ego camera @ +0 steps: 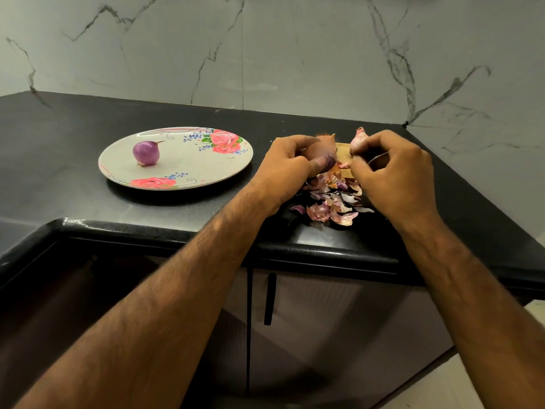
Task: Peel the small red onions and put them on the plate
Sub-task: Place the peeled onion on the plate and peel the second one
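A white plate point(188, 169) with pink rose prints lies on the black counter, left of my hands. One peeled purple onion point(146, 153) rests on its left part. My left hand point(290, 166) is closed around a small red onion point(321, 147) that still wears brown-pink skin. My right hand point(395, 175) pinches a strip of onion skin point(358, 140), held up just right of that onion. Below and between the hands lies a heap of onion peels point(333, 202).
A small wooden board point(343, 149) shows between my hands, mostly hidden. The black counter point(88, 119) ends in a rounded front edge point(177, 228), with a cabinet door and its black handle point(269, 299) beneath. A marble wall stands behind.
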